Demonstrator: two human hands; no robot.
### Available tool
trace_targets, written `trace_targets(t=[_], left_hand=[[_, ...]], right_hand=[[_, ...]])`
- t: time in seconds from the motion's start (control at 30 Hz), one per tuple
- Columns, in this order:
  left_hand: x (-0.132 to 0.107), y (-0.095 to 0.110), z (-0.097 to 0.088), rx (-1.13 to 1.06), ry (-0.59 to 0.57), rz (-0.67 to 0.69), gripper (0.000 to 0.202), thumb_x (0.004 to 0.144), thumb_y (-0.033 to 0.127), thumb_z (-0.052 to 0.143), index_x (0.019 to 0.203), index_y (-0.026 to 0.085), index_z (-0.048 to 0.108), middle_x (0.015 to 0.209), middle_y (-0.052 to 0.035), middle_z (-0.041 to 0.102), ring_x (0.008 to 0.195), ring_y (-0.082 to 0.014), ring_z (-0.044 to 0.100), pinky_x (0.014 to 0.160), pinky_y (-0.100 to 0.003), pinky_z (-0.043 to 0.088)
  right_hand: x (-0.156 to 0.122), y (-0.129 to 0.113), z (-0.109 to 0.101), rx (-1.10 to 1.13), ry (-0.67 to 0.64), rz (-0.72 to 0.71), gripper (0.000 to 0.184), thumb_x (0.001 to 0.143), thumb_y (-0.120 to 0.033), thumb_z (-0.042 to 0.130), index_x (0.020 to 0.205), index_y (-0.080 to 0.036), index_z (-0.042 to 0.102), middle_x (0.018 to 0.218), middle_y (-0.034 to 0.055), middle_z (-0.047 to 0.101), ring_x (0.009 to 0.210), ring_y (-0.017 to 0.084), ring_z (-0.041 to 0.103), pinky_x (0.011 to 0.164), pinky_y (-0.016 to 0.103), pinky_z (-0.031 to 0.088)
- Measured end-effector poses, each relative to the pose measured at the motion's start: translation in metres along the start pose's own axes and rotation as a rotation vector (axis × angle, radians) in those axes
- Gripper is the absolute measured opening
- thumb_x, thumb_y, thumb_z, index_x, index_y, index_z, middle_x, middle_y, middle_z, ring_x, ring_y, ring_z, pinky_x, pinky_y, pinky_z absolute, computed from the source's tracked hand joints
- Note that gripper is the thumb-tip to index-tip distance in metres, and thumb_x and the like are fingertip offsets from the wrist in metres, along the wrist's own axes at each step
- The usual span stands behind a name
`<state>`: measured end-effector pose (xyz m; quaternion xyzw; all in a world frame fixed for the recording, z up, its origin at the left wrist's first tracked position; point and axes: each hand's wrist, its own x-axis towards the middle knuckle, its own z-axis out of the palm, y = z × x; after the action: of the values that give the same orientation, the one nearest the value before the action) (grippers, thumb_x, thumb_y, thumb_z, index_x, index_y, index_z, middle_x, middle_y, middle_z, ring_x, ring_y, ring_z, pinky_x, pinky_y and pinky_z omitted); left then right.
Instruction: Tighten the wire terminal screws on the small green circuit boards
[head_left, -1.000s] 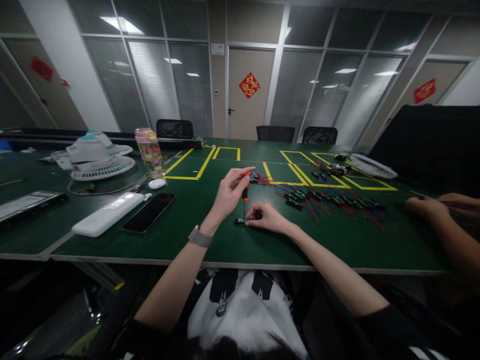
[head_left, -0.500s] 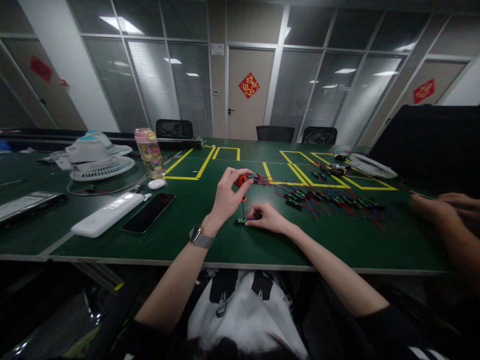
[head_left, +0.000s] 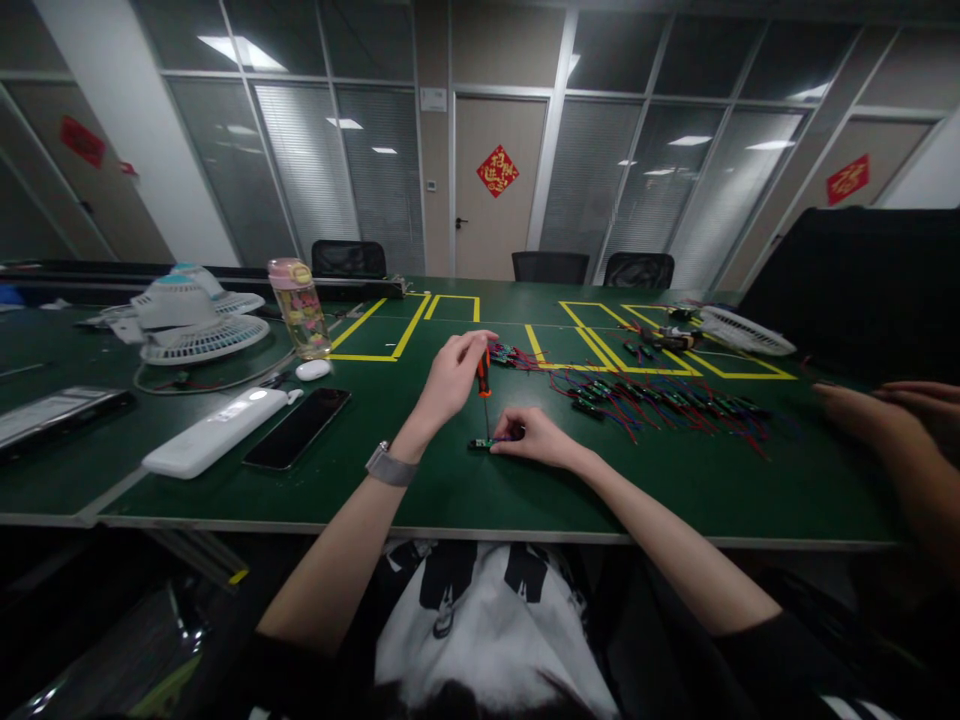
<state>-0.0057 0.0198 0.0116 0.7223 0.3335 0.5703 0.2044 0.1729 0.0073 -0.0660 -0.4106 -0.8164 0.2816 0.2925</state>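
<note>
My left hand (head_left: 448, 380) is closed around the orange and black handle of a small screwdriver (head_left: 484, 385). The screwdriver stands upright with its tip down on a small green circuit board (head_left: 482, 442) on the green table (head_left: 420, 480). My right hand (head_left: 534, 437) lies on the table and pinches the right end of that board, fingers closed on it. A silver watch is on my left wrist.
Rows of small boards with red and blue wires (head_left: 660, 400) lie to the right inside yellow tape lines. Another person's hands (head_left: 885, 410) rest at the far right. A black phone (head_left: 298, 425), white power bank (head_left: 214, 430), pink bottle (head_left: 298, 305) and desk fans (head_left: 191, 320) stand left.
My left hand's fingers have shifted around the screwdriver handle, turning it in place over the board. My right hand has stayed on the board.
</note>
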Motion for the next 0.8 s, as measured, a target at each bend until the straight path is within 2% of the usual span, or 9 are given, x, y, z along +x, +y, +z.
trace_targets(t=[0.07, 0.13, 0.2, 0.3, 0.4, 0.47, 0.57, 0.7, 0.8], left_hand=[[0.007, 0.005, -0.005, 0.133, -0.103, 0.015, 0.031, 0.096, 0.027, 0.039, 0.105, 0.018, 0.068, 0.108, -0.0075, 0.069, 0.102, -0.0206, 0.062, 0.09, -0.032, 0.046], [0.011, 0.012, -0.009, 0.356, -0.204, 0.096, 0.03, 0.095, 0.023, 0.04, 0.11, 0.015, 0.065, 0.111, -0.0107, 0.068, 0.102, -0.0228, 0.063, 0.089, -0.034, 0.046], [0.013, 0.017, -0.01, 0.633, -0.254, 0.271, 0.029, 0.094, 0.022, 0.042, 0.113, 0.013, 0.063, 0.102, -0.013, 0.068, 0.09, -0.0232, 0.064, 0.081, -0.034, 0.046], [0.012, 0.014, -0.01, 0.924, -0.289, 0.63, 0.03, 0.095, 0.025, 0.042, 0.111, 0.01, 0.061, 0.09, -0.0128, 0.066, 0.083, -0.0231, 0.062, 0.077, -0.035, 0.045], [0.01, -0.001, -0.01, 0.96, -0.147, 0.876, 0.031, 0.094, 0.025, 0.041, 0.114, 0.008, 0.058, 0.091, -0.0128, 0.067, 0.083, -0.0242, 0.062, 0.075, -0.037, 0.047], [0.008, -0.009, -0.011, 0.921, -0.045, 0.933, 0.031, 0.092, 0.023, 0.042, 0.115, 0.007, 0.057, 0.104, -0.0156, 0.067, 0.093, -0.0252, 0.062, 0.08, -0.038, 0.048], [0.005, -0.013, -0.012, 0.861, -0.054, 0.956, 0.033, 0.092, 0.017, 0.039, 0.121, 0.008, 0.053, 0.116, -0.0159, 0.064, 0.104, -0.0243, 0.061, 0.087, -0.038, 0.05], [0.004, -0.01, -0.014, 0.821, -0.054, 0.952, 0.036, 0.093, 0.024, 0.043, 0.126, 0.009, 0.049, 0.101, -0.0122, 0.067, 0.093, -0.0218, 0.063, 0.08, -0.036, 0.051], [0.004, -0.009, -0.016, 0.821, -0.009, 0.996, 0.03, 0.092, 0.03, 0.049, 0.114, 0.01, 0.056, 0.089, -0.0099, 0.067, 0.083, -0.0214, 0.062, 0.074, -0.035, 0.05]], right_hand=[[0.0, 0.0, 0.0, 0.003, -0.004, -0.009, 0.019, 0.071, -0.028, 0.076, 0.073, -0.015, 0.063, 0.067, 0.0, 0.062, 0.059, 0.011, 0.05, 0.054, 0.022, 0.037], [0.0, 0.0, 0.0, 0.005, -0.007, -0.019, 0.018, 0.071, -0.028, 0.076, 0.073, -0.015, 0.063, 0.067, 0.0, 0.062, 0.059, 0.011, 0.051, 0.055, 0.022, 0.038], [0.0, 0.0, 0.0, 0.004, -0.005, -0.019, 0.018, 0.071, -0.028, 0.076, 0.073, -0.015, 0.063, 0.067, -0.0002, 0.062, 0.06, 0.011, 0.05, 0.055, 0.022, 0.038], [0.0, 0.001, 0.001, 0.007, 0.0, -0.002, 0.018, 0.07, -0.028, 0.076, 0.073, -0.014, 0.063, 0.066, -0.0008, 0.061, 0.059, 0.011, 0.05, 0.054, 0.022, 0.037], [0.001, 0.002, 0.002, 0.027, -0.006, 0.011, 0.019, 0.07, -0.028, 0.076, 0.073, -0.014, 0.063, 0.065, -0.0011, 0.061, 0.057, 0.01, 0.049, 0.053, 0.022, 0.037], [0.001, 0.002, 0.002, 0.038, -0.009, 0.005, 0.019, 0.07, -0.028, 0.076, 0.073, -0.014, 0.063, 0.065, -0.0011, 0.061, 0.058, 0.01, 0.049, 0.054, 0.022, 0.037], [0.0, 0.001, 0.001, 0.038, -0.011, 0.005, 0.019, 0.07, -0.029, 0.076, 0.072, -0.015, 0.062, 0.065, -0.0013, 0.06, 0.058, 0.011, 0.049, 0.054, 0.022, 0.037], [0.0, -0.002, -0.001, 0.037, -0.013, 0.013, 0.02, 0.069, -0.029, 0.076, 0.071, -0.015, 0.062, 0.064, -0.0013, 0.06, 0.057, 0.01, 0.047, 0.054, 0.022, 0.036], [0.0, -0.001, -0.001, 0.048, -0.017, 0.008, 0.021, 0.069, -0.03, 0.075, 0.071, -0.015, 0.062, 0.063, -0.0013, 0.059, 0.057, 0.01, 0.046, 0.053, 0.022, 0.035]])
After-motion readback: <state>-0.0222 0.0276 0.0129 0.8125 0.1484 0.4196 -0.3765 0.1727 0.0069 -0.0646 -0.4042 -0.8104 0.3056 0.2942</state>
